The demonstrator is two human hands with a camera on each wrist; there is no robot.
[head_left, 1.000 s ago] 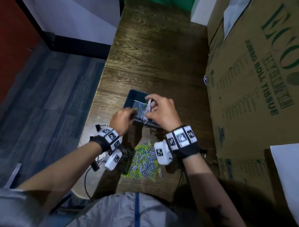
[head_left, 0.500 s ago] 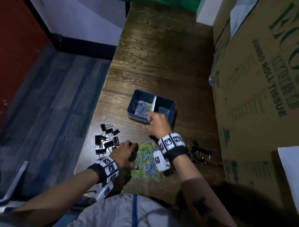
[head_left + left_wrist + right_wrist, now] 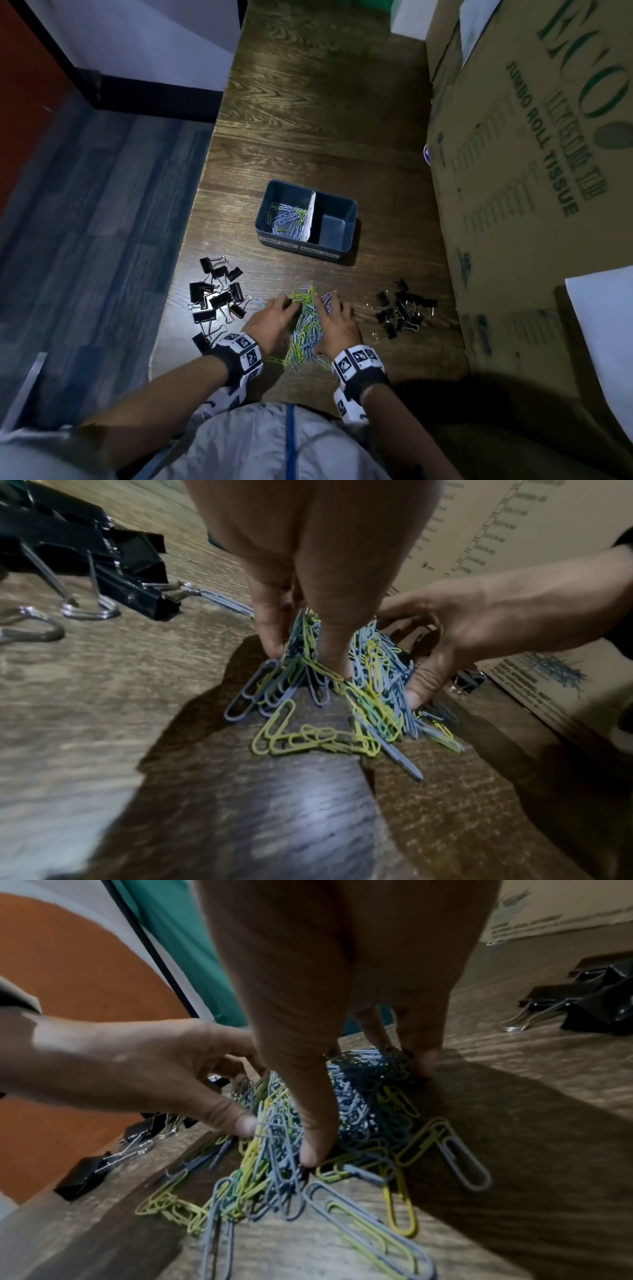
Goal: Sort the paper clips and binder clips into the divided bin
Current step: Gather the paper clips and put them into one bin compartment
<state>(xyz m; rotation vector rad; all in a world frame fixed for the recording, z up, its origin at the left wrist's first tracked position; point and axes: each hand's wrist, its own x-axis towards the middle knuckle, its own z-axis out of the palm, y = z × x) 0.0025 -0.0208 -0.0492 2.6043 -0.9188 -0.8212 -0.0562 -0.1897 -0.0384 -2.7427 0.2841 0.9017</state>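
Observation:
A heap of yellow, blue and grey paper clips [image 3: 306,322] lies on the wooden table near me. My left hand [image 3: 277,315] and right hand [image 3: 337,320] close in on it from either side, heaping it up between them. In the left wrist view, clips [image 3: 373,702] are caught between my left thumb and fingers [image 3: 270,631]. My right thumb and fingers [image 3: 308,1123] curl round the heap [image 3: 267,1172]. The dark divided bin [image 3: 301,246] stands beyond, with paper clips [image 3: 286,219] in its left compartment and the right one bare. Black binder clips lie left [image 3: 219,294] and right [image 3: 400,311].
A big cardboard box [image 3: 531,171] walls off the table's right side, with a white sheet [image 3: 603,325] on it. The table's left edge drops to a blue-grey floor [image 3: 85,222] just beside the left binder clips. Bare wood stretches beyond the bin.
Both hands were over the bin a second ago. The left came back to the heap first, then the right, and now both press into it from the sides.

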